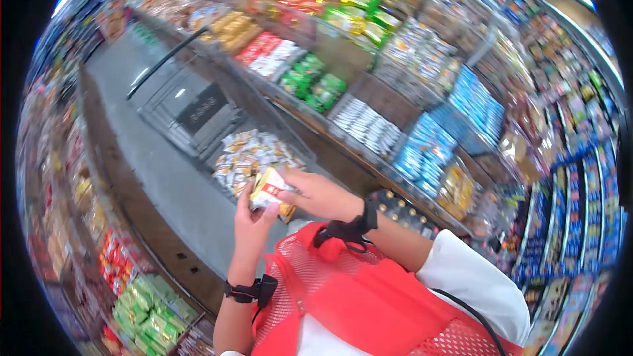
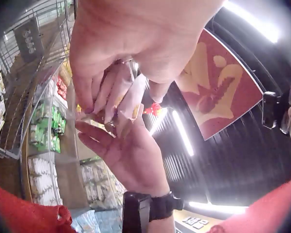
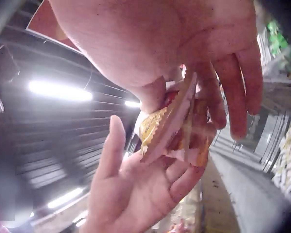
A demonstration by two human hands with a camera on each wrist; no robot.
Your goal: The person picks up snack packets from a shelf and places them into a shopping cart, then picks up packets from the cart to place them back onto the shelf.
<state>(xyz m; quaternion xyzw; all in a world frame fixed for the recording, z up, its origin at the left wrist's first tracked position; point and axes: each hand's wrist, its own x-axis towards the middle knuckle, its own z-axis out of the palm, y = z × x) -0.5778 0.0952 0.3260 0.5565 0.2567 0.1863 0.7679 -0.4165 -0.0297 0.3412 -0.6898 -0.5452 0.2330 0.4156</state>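
Several small white, yellow and red snack packets [image 1: 267,188] are bunched between the two hands, over the cart's heap of similar packets [image 1: 247,155]. My left hand [image 1: 256,219] grips one side of them; in the left wrist view, the left hand's [image 2: 131,39] fingers and thumb bend round the whitish packets [image 2: 132,99]. From the other side my right hand [image 1: 320,195] holds them. The right wrist view has the right hand's [image 3: 170,48] thumb pressing the packets [image 3: 170,126] toward its fingers, while the left hand [image 3: 138,191] touches them from below.
A grey shopping cart [image 1: 204,111] stands in the aisle [image 1: 135,115]. Bins with green packets [image 1: 313,82], silver packets [image 1: 366,124] and blue packets [image 1: 427,148] line its right side. Shelving [image 1: 112,171] runs along the left.
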